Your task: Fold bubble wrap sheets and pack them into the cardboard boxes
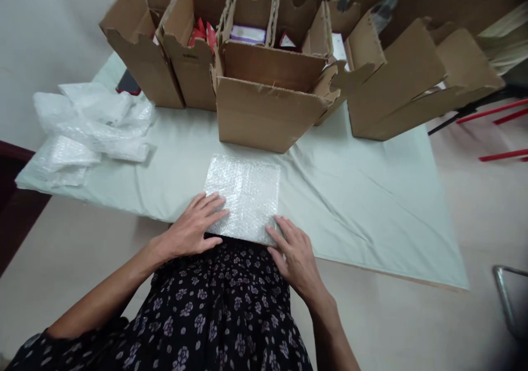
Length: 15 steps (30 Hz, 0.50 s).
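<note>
A flat, roughly square piece of bubble wrap (245, 192) lies at the front edge of the cloth-covered table (371, 211). My left hand (193, 223) rests on its left side, fingers spread over the surface. On the lower right corner sits my right hand (293, 247), its fingers also stretched out and touching the wrap's edge. Neither hand is closed round anything. Whether something lies under or inside the wrap cannot be seen. Just behind it stands an open cardboard box (264, 110).
A row of cardboard boxes, including one at the left (142, 57) and one at the right (391, 85), lines the table's back. Some contain packets and cartons. Crumpled bubble wrap (88, 123) lies at left. Two clear bottles (383, 11) stand behind. A metal tube frame (504, 299) is at right.
</note>
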Each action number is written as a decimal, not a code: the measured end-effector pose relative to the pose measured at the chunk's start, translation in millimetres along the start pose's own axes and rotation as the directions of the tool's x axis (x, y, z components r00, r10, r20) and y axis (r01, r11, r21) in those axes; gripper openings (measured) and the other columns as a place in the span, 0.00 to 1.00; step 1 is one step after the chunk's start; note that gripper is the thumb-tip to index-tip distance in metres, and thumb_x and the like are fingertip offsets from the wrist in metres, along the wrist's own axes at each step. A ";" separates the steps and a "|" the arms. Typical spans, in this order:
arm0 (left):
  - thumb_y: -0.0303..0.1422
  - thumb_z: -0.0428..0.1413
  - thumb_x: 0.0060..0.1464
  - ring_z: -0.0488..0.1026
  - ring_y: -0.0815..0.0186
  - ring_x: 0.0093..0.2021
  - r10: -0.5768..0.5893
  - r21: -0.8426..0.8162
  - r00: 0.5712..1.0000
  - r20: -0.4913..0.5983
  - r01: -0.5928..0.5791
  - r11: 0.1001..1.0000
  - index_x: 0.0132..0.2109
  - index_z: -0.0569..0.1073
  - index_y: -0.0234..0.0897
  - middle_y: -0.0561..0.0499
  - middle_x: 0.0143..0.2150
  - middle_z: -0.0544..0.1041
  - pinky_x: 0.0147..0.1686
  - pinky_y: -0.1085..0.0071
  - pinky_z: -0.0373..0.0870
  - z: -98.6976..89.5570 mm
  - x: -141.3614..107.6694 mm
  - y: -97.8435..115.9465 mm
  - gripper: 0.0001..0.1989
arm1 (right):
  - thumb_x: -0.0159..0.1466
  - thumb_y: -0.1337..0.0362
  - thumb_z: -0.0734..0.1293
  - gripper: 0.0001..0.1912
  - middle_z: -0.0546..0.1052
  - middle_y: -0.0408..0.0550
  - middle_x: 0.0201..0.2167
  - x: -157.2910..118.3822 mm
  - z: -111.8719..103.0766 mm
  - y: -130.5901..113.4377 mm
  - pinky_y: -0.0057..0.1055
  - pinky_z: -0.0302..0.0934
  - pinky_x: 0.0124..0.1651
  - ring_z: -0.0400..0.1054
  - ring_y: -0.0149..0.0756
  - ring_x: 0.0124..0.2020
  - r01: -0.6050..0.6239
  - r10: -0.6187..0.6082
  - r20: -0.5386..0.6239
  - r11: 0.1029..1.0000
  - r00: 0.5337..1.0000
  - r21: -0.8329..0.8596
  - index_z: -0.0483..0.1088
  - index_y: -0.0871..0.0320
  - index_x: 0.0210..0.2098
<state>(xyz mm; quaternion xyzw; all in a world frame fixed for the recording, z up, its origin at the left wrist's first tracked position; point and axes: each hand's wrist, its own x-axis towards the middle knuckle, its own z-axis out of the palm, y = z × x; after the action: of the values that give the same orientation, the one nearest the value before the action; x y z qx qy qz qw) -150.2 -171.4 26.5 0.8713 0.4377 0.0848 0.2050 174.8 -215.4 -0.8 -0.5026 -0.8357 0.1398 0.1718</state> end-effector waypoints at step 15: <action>0.36 0.56 0.62 0.80 0.62 0.38 -0.375 -0.509 0.915 -0.147 0.255 0.822 0.40 0.79 0.38 0.49 0.37 0.84 0.41 0.66 0.76 -11.4 11.9 -5.2 0.09 | 0.68 0.52 0.69 0.13 0.84 0.49 0.45 24.5 -14.4 -3.0 0.39 0.74 0.48 0.79 0.43 0.45 -0.233 0.358 -0.105 0.775 0.928 0.587 0.76 0.53 0.47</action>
<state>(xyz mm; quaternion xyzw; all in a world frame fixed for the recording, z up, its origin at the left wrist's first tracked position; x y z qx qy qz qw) -150.5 -155.9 34.2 0.6909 0.5633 0.2603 0.3709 167.9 -194.1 17.0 -0.5665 -0.6434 0.3518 0.3760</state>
